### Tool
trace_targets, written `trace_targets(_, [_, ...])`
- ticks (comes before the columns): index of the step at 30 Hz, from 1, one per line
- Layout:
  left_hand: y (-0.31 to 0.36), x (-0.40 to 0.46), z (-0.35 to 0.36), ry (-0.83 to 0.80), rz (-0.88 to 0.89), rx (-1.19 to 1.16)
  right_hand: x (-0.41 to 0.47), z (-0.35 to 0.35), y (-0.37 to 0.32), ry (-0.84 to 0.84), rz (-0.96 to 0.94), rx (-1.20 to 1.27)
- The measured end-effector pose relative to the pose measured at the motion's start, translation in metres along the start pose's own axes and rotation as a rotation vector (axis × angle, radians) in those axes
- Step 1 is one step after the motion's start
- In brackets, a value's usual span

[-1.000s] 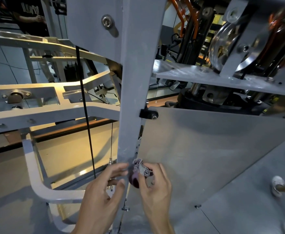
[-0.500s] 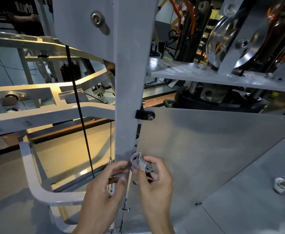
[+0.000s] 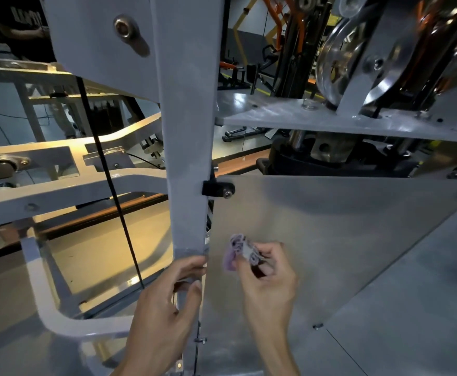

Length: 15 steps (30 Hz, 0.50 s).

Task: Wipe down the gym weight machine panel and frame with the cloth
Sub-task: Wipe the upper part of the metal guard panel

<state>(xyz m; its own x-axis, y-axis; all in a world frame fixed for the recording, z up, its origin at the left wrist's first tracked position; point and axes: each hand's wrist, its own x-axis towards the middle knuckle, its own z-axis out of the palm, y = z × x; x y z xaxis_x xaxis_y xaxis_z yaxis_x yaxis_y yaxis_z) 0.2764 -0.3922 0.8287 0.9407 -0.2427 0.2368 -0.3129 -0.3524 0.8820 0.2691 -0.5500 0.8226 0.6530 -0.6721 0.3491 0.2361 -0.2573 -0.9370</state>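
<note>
A grey upright frame post [image 3: 186, 131] of the weight machine runs down the middle of the view. To its right lies a flat metal panel [image 3: 330, 240]. My right hand [image 3: 268, 283] pinches a small bunched lilac cloth [image 3: 235, 251] against the panel, just right of the post. My left hand [image 3: 165, 313] grips the post lower down, fingers curled round its right edge beside a thin gap. The cloth is clear of the post.
A black cable [image 3: 108, 169] hangs to the left of the post. A curved white frame bar [image 3: 48, 302] sits low left. A pulley wheel [image 3: 338, 63] and a grey shelf plate [image 3: 330, 120] are at upper right. A black bracket with a bolt [image 3: 218, 189] joins post and panel.
My right hand has carried the cloth to the right, off the post's edge and onto the panel. My left hand stays on the post.
</note>
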Motion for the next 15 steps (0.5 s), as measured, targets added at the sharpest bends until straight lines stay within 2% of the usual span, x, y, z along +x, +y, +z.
trace_targets(6, [-0.001, -0.001, -0.002, 0.007, -0.016, -0.026, 0.006, -0.015, 0.002, 0.180, -0.040, -0.072])
trace_targets(12, [0.001, -0.002, 0.001, 0.015, -0.010, -0.022, -0.010, 0.020, 0.001, 0.087, -0.098, -0.128])
trace_targets(15, [0.004, -0.001, 0.006, -0.004, 0.005, -0.020, -0.005, 0.015, 0.003, 0.042, -0.101, -0.089])
